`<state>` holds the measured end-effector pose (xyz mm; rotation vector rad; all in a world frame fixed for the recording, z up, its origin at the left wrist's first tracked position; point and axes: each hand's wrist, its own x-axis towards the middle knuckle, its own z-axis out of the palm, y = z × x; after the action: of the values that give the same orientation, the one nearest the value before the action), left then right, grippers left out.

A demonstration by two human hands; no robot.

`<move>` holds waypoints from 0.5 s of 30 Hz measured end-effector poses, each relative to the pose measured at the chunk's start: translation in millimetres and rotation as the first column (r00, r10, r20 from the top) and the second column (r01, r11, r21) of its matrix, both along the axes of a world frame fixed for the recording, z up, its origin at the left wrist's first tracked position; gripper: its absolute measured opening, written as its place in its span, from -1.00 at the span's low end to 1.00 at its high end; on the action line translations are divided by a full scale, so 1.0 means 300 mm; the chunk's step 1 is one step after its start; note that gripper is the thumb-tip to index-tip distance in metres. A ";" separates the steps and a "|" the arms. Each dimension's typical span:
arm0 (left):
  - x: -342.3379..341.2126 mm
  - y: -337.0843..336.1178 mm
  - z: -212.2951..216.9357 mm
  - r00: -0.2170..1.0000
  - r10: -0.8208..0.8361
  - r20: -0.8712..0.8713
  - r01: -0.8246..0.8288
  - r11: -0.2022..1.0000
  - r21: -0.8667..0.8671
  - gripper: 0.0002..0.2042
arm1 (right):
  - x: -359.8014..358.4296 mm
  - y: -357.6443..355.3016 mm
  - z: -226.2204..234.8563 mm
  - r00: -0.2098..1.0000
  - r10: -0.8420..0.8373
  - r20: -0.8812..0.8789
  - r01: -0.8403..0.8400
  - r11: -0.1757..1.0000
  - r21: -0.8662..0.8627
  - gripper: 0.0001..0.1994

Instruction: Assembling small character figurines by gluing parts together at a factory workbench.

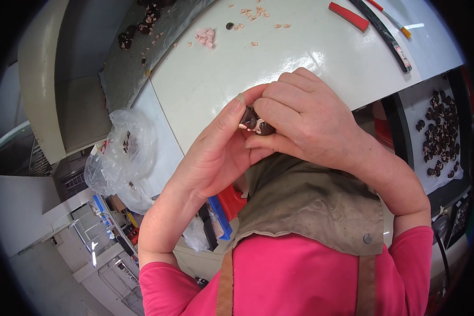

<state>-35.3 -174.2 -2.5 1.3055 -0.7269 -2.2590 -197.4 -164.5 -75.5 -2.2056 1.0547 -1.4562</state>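
At the glossy white surface's near edge, left hand and right hand both had it pinched, a lumpy dark-brown, pink-flecked piece, while a crumpled pale-pink scrap lay well beyond!

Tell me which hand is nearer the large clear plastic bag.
Left. The left hand is right of the large clear plastic bag; the right hand is farther right.

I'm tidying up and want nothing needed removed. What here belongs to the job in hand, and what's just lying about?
Probably the job:
dark pink-edged piece, between left hand and right hand
similar dark pieces at far right

Probably just lying about:
pink clump
red strip
long black object
brush
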 end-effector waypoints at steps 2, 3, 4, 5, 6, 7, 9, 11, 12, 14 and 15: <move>-0.001 0.001 0.001 1.000 0.005 0.002 -0.005 1.000 0.003 -0.50 | 0.002 0.000 0.001 1.000 0.022 0.004 -0.022 1.000 0.009 -0.63; -0.002 0.001 0.003 1.000 0.007 0.004 -0.007 1.000 0.007 -0.50 | 0.003 -0.001 0.001 1.000 0.002 -0.006 -0.002 1.000 -0.001 -0.67; -0.002 0.001 0.003 1.000 0.009 0.004 -0.009 1.000 0.007 -0.50 | 0.005 -0.001 0.001 1.000 -0.019 -0.015 0.018 1.000 -0.010 -0.70; -0.001 0.001 0.003 1.000 0.010 -0.001 -0.010 1.000 0.008 -0.51 | 0.005 -0.001 0.001 1.000 -0.017 -0.015 0.016 1.000 -0.010 -0.70; -0.001 0.001 0.002 1.000 0.010 -0.008 -0.010 1.000 0.009 -0.52 | 0.005 -0.001 0.000 1.000 -0.021 -0.022 0.020 1.000 -0.006 -0.70; -0.001 0.000 0.001 1.000 0.011 -0.009 -0.011 1.000 0.010 -0.52 | 0.005 -0.001 -0.001 0.999 -0.024 -0.028 0.024 1.000 -0.003 -0.69; -0.001 -0.002 0.002 1.000 0.024 -0.012 -0.024 0.999 0.028 -0.53 | 0.001 0.001 0.007 0.999 -0.021 -0.034 0.022 1.000 0.008 -0.69; 0.004 -0.002 -0.001 1.000 0.020 -0.018 -0.019 0.999 0.028 -0.53 | 0.002 0.003 0.009 0.999 -0.017 -0.039 0.018 1.000 0.019 -0.69; 0.007 -0.002 -0.003 1.000 0.014 -0.023 -0.013 1.000 0.027 -0.54 | 0.003 0.003 0.008 0.999 -0.021 -0.037 0.022 1.000 0.021 -0.69; 0.002 -0.002 0.000 0.999 0.027 -0.018 -0.027 0.999 0.032 -0.54 | 0.006 0.002 0.006 0.999 -0.022 -0.036 0.023 0.999 0.025 -0.68; 0.000 -0.002 0.001 0.999 0.038 -0.012 -0.037 0.999 0.037 -0.54 | 0.007 0.002 0.005 1.000 -0.021 -0.024 0.021 1.000 0.022 -0.68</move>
<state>-35.2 -174.8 -2.1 1.3095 -0.6541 -2.2585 -195.4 -163.9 -73.8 -2.2075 1.0996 -1.4234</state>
